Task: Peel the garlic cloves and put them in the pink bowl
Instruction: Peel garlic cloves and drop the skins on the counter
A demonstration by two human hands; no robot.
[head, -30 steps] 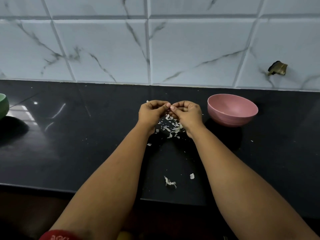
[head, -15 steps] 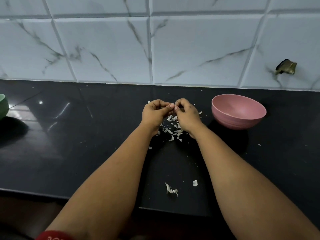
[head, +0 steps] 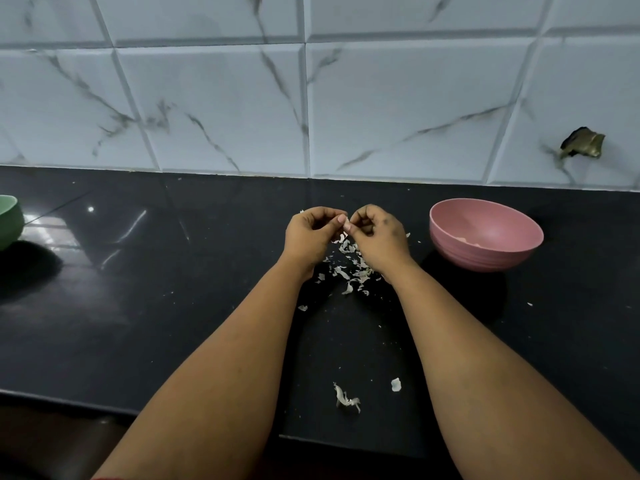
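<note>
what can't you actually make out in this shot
Head view only:
- Garlic clove: hidden inside the curled fingers of the left hand and right hand.
- Round pink plastic bowl: its near wall hides most of the contents; pale bits show.
- Green bowl: cut off by the left edge.

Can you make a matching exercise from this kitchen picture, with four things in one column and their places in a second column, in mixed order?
Things:
1. pink bowl
2. green bowl
3. pile of garlic skins
4. garlic clove

Places:
A. at the far left edge of the counter
B. pinched between the left hand and the right hand
C. on the counter to the right of the hands
D. on the counter under the hands

Pairs: 1-C, 2-A, 3-D, 4-B
</note>
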